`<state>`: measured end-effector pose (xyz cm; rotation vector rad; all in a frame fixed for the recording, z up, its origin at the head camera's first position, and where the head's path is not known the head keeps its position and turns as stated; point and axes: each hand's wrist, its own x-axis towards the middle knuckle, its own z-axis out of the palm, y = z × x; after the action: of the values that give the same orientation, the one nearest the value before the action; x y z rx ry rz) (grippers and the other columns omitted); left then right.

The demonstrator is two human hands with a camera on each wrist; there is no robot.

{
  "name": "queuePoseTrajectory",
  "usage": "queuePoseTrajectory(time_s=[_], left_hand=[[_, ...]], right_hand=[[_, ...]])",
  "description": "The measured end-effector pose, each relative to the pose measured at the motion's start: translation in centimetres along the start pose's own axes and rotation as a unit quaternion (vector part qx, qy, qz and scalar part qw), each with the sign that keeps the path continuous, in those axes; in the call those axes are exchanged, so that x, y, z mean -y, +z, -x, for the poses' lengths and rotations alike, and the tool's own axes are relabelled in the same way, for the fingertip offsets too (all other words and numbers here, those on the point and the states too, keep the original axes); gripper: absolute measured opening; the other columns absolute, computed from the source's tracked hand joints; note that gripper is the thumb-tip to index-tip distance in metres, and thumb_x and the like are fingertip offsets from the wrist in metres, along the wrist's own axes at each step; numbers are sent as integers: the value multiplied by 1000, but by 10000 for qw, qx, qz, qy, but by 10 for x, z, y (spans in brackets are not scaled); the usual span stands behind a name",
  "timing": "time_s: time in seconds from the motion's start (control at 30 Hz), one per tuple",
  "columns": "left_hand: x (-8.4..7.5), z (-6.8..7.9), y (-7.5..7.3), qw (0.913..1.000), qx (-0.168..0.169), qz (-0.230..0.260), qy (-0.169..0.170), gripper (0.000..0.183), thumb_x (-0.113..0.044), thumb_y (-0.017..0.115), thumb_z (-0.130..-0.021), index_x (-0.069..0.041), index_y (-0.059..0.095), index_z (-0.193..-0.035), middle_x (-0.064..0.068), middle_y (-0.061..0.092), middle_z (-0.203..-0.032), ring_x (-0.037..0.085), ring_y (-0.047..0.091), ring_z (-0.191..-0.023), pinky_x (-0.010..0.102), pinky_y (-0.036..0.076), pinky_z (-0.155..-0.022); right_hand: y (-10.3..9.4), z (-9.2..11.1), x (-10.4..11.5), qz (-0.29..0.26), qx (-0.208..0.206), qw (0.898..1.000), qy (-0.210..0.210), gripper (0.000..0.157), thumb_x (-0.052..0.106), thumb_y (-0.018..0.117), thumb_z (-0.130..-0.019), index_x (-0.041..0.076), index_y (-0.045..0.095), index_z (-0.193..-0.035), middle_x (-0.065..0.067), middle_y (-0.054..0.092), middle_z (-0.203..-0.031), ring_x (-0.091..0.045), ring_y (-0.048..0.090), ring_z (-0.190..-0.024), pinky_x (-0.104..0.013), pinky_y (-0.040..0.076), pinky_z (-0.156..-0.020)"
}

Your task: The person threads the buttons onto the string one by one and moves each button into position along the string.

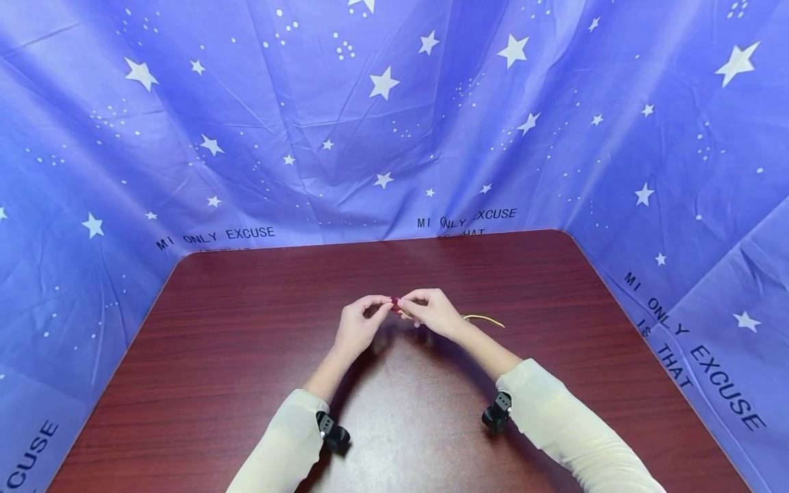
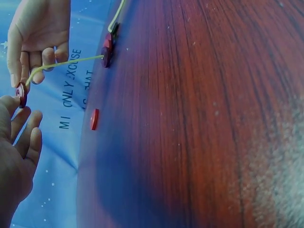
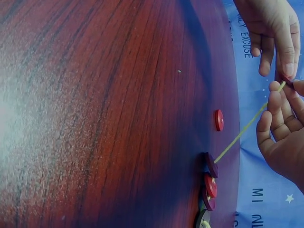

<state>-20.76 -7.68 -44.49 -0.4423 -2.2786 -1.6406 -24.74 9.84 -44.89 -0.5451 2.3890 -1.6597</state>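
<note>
In the head view both hands meet over the far half of the table. My left hand (image 1: 357,329) and my right hand (image 1: 434,313) pinch a dark red button (image 2: 21,94) between their fingertips, one from each side. A yellow cord (image 3: 244,133) runs from this button down to a row of strung buttons lying on the table, with a dark purple button (image 3: 212,165) and a red button (image 3: 210,185) among them. Apart from the row lies a single red button (image 3: 219,120). The cord's free tail (image 1: 487,318) shows beyond my right wrist.
The dark red wooden table (image 1: 246,356) has a bright glare spot in front of the hands. Blue star-printed cloth (image 1: 327,103) hangs around its back and sides. A small black camera (image 1: 333,435) sits at the left cuff, another (image 1: 496,412) at the right.
</note>
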Motion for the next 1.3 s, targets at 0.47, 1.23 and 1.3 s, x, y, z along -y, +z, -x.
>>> queuePoseTrajectory(time_s=[0.47,1.23,1.3], left_hand=[[-4,-1,0,9996,-49,-105,-271,11,-3,65,-85,6,68,-92,20,70,-82,18,60,-67,21,49,-61],[31,-2,2,9992,199,-11,-359,13,-15,67,-86,-6,71,-93,11,72,-86,17,63,-71,21,51,-63],[31,-2,1,9992,189,-57,-351,12,-15,67,-86,-7,71,-94,9,72,-87,14,63,-71,20,50,-63]], right_hand=[[-1,0,-3,249,37,9989,-389,28,10,72,-81,0,64,-106,-7,64,-72,-7,49,-52,-19,42,-47],[-5,5,-6,1352,3,9884,-684,31,17,73,-81,10,65,-110,-1,63,-73,-11,52,-59,-21,44,-53],[-6,5,-6,1392,-6,9877,-709,31,17,73,-81,10,65,-110,0,63,-73,-10,52,-59,-21,43,-53]])
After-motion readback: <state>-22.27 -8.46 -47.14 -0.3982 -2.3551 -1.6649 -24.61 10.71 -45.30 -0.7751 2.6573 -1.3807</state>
